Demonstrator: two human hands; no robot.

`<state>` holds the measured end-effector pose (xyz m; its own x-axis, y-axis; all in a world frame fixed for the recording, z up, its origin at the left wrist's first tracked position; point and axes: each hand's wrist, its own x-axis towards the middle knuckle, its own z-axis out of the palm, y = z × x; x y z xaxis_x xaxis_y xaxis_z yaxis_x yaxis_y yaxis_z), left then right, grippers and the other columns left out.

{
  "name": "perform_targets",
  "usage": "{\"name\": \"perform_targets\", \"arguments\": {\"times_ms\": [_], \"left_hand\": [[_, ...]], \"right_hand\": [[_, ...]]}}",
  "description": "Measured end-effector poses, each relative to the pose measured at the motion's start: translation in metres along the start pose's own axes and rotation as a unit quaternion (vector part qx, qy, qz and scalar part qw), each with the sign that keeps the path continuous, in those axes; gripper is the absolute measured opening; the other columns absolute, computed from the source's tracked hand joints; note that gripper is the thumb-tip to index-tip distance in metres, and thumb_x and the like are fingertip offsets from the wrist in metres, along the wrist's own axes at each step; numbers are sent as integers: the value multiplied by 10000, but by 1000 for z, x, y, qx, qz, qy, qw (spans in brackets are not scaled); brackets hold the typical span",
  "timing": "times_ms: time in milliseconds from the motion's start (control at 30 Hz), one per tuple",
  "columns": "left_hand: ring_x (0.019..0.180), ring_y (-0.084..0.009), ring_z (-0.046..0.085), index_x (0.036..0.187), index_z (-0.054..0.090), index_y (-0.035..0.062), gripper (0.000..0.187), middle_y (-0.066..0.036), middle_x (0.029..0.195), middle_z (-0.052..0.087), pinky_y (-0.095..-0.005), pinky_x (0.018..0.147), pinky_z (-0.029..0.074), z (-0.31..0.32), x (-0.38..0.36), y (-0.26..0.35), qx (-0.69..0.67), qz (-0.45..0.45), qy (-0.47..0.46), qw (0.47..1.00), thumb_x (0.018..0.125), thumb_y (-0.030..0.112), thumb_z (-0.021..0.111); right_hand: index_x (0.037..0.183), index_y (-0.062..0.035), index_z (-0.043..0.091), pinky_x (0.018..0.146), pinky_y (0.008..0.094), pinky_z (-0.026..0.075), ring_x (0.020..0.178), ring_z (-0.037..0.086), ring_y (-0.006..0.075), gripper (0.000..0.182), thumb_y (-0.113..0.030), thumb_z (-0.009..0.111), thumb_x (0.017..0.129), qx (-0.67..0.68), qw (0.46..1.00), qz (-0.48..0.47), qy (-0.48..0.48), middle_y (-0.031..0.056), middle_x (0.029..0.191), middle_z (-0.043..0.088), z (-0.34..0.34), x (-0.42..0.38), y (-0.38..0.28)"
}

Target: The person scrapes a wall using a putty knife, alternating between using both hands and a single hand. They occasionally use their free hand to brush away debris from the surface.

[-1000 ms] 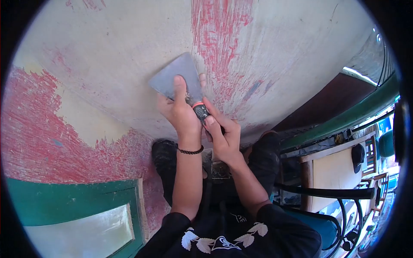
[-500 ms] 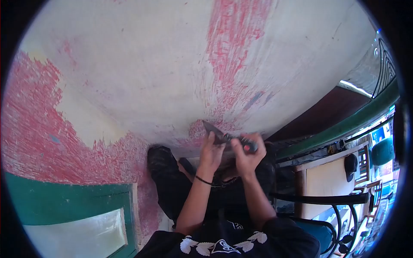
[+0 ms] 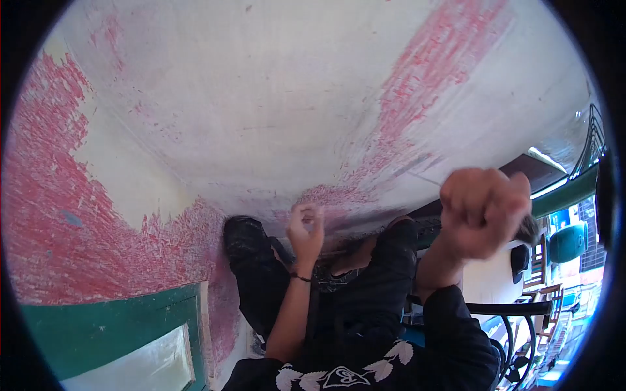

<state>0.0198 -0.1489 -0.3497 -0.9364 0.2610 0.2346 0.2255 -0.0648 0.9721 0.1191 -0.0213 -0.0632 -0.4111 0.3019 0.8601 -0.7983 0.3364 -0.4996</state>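
My right hand (image 3: 484, 212) is raised at the right, close to the camera, its fingers wrapped round the scraper. The scraper's dark handle end (image 3: 527, 230) shows beyond the wrist side, and its thin blade (image 3: 425, 178) is seen nearly edge-on at the other side. Over my lap, my left hand (image 3: 306, 229) is empty, with loosely curled fingers and the thumb apart from them. In front of both hands is a whitish wall (image 3: 261, 117) with patches of scratched red paint (image 3: 430, 72).
A green-framed panel (image 3: 124, 319) stands at the lower left beside a large red patch (image 3: 59, 215). My bent legs (image 3: 248, 260) are near the wall's foot. To the right are a black metal chair (image 3: 515, 309), a teal round object (image 3: 567, 244) and wooden chairs (image 3: 549, 300).
My right hand has moved up and right with the scraper, away from my left hand. My left hand has let go of the blade and shifted slightly left. The view has turned.
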Motion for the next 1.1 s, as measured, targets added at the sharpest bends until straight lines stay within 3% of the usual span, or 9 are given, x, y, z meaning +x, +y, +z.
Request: {"name": "perform_targets", "arguments": {"times_ms": [167, 267, 367, 433, 600, 733, 900, 1000, 1100], "left_hand": [[1092, -283, 597, 1187, 628, 11, 344, -155, 1180, 633, -414, 959, 475, -40, 17, 23, 175, 159, 80, 968, 908, 189, 720], [1335, -457, 420, 1344, 567, 25, 510, -276, 1479, 408, -525, 1059, 401, -40, 28, 43, 222, 220, 126, 941, 902, 228, 721], [1472, -520, 210, 1488, 464, 69, 675, -330, 1600, 152, -593, 1149, 300, -41, 33, 38, 273, 206, 68, 937, 898, 271, 720], [1495, -523, 160, 1512, 446, 89, 692, -339, 1607, 133, -597, 1172, 268, -39, 34, 35, 240, 194, 63, 949, 902, 279, 712], [1510, -531, 111, 1537, 426, 114, 700, -342, 1624, 81, -617, 1189, 216, -33, 26, 44, 194, 183, 60, 962, 914, 291, 693], [1513, -538, 82, 1542, 438, 133, 687, -350, 1632, 41, -634, 1195, 169, -27, 33, 53, 216, 179, 55, 958, 921, 294, 685], [1522, -540, 20, 1537, 457, 163, 668, -339, 1644, -5, -641, 1167, 248, -18, 31, 48, 196, 170, 46, 965, 921, 284, 686], [1524, -538, 0, 1539, 452, 167, 675, -324, 1652, -21, -633, 1135, 325, -22, 30, 43, 185, 162, 36, 969, 917, 275, 691], [1524, -538, 1, 1541, 450, 167, 687, -319, 1654, -23, -621, 1125, 353, -25, 29, 43, 179, 155, 19, 971, 910, 275, 699]], "right_hand": [[903, -77, 456, 479, 329, 405, 496, 474, 142, 258, -275, 583, 1008, -71, 995, 38, 67, 29, 608, 504, 9, -19, 7], [902, -64, 590, 597, 337, 490, 600, 614, 202, 208, -239, 702, 885, -432, 901, -34, 25, 59, 706, 654, -1, -36, 38], [857, -69, 640, 638, 338, 513, 626, 642, 205, 191, -242, 718, 878, -385, 922, -31, 11, 70, 709, 667, 12, -42, 32], [816, -70, 675, 660, 339, 525, 639, 656, 201, 182, -234, 712, 885, -36, 997, 28, 57, 79, 698, 664, 22, -36, 21], [798, -91, 662, 714, 318, 526, 683, 668, 180, 172, -226, 687, 902, -509, 857, 74, 14, 68, 731, 684, 34, -26, 19], [814, -85, 701, 717, 320, 518, 725, 680, 210, 122, -200, 707, 855, -321, 946, 28, 27, 63, 787, 709, 16, -47, 24], [808, -92, 696, 731, 350, 540, 754, 691, 231, 151, -218, 678, 889, -444, 895, 0, -47, 75, 814, 708, 4, -54, 20], [822, -75, 702, 722, 363, 558, 744, 698, 251, 79, -141, 686, 861, -310, 950, 26, -4, 86, 791, 701, 8, -53, 17], [864, -54, 648, 698, 354, 555, 729, 676, 249, 104, -153, 681, 858, -502, 860, -29, -90, 105, 791, 668, -4, -50, 18]]}}
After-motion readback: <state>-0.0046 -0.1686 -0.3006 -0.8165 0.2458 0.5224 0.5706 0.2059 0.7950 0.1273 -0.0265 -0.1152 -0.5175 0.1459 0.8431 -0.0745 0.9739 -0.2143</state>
